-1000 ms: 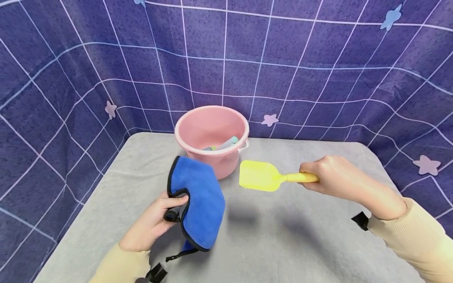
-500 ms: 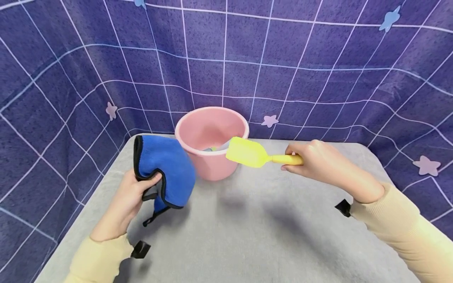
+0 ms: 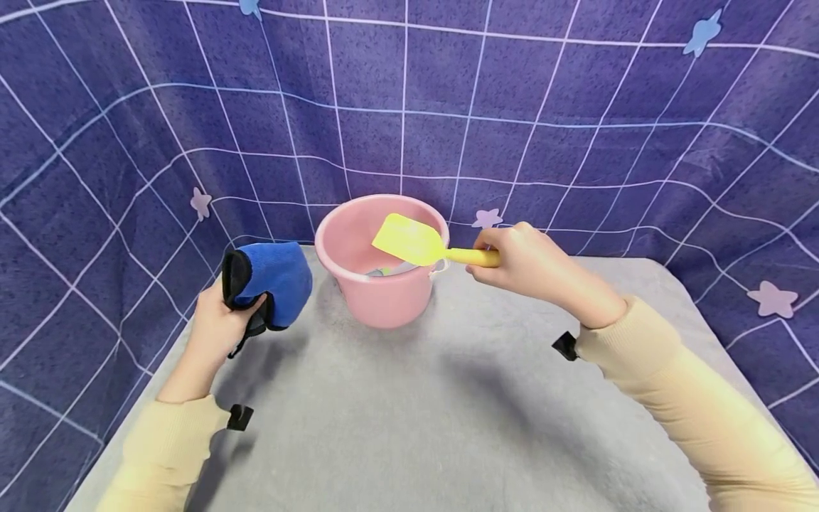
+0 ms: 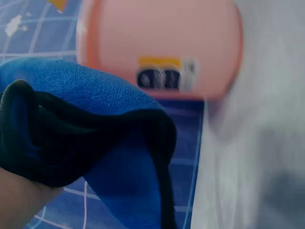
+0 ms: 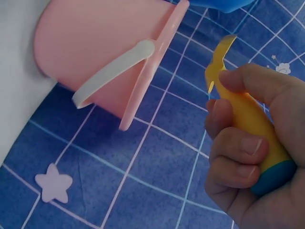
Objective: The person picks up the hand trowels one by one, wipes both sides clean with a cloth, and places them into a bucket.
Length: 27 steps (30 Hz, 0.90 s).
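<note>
My left hand [image 3: 217, 327] grips a blue cloth with black trim [image 3: 281, 277], folded over and held up left of a pink bucket [image 3: 390, 302]. In the left wrist view the cloth [image 4: 90, 88] hangs in front of the bucket's labelled side [image 4: 167, 43]. A yellow toy shovel [image 3: 409, 240] is in my right hand [image 3: 525, 259], fingers wrapped round its handle [image 5: 248, 114], which ends in a teal tip [image 5: 274, 177]. The shovel's blade overlaps the bucket's opening in the head view. Part of the bucket's inside is hidden behind it.
A few small grey, green and pale things [image 3: 384, 271] lie in the bucket. A white handle [image 5: 114, 71] hangs at its side. The bucket stands on a grey cloth-covered surface [image 3: 384, 412], before a blue gridded curtain [image 3: 512, 85] with stars.
My left hand has carried the blue cloth leftward and farther away. The right hand has brought the yellow shovel left and forward, from beside the bucket to over its opening.
</note>
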{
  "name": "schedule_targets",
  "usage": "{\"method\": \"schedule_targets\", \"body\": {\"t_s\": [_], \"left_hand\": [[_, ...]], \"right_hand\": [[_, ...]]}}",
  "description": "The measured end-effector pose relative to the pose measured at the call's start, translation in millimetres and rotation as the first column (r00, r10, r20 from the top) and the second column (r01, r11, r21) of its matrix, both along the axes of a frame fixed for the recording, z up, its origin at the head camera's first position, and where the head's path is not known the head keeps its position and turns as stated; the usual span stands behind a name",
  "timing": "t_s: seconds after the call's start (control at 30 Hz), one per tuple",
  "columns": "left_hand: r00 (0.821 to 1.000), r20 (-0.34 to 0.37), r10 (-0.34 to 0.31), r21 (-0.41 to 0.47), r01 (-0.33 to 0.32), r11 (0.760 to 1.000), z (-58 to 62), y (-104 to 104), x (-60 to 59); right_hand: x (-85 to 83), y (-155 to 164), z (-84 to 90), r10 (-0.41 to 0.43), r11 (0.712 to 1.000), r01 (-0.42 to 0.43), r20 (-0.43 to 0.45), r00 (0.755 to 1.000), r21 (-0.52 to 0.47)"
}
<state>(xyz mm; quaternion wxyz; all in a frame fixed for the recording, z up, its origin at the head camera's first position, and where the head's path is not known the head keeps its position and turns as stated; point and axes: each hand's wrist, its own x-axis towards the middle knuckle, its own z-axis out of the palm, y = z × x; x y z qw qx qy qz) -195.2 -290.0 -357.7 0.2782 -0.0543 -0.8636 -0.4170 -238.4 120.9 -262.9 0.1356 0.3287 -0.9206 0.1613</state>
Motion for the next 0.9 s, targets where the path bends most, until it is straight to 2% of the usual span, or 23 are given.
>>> {"method": "schedule_targets", "body": {"t_s": [0.2,0.47,0.6,0.73,0.83,0.9], "left_hand": [[0.998,-0.051,0.029,-0.095,-0.034,0.995,-10.2,-17.1,-18.0],[0.989,-0.146,-0.016,-0.18,-0.01,0.984,-36.6,-39.3,-53.5],[0.991,-0.127,-0.041,-0.228,0.011,0.974,-49.1,-47.1,-68.9],[0.993,-0.092,-0.068,-0.295,0.038,0.955,-59.4,-52.6,-79.4],[0.996,-0.063,-0.055,-0.338,0.031,0.941,-66.7,-53.4,-85.1],[0.999,-0.049,-0.021,-0.365,0.001,0.931,-71.2,-52.2,-88.7]], "right_hand": [[-10.5,-16.1,6.4,-0.021,0.997,0.018,0.038,0.999,0.077],[-29.8,-41.9,11.5,0.013,0.975,-0.035,0.101,0.995,0.218],[-38.8,-54.0,11.6,-0.016,0.972,-0.015,0.129,0.991,0.233],[-47.8,-64.2,9.5,-0.059,0.973,0.016,0.18,0.982,0.229],[-54.1,-71.1,6.6,-0.081,0.973,0.03,0.214,0.973,0.231],[-58.3,-75.8,4.1,-0.094,0.971,0.038,0.228,0.969,0.237]]}}
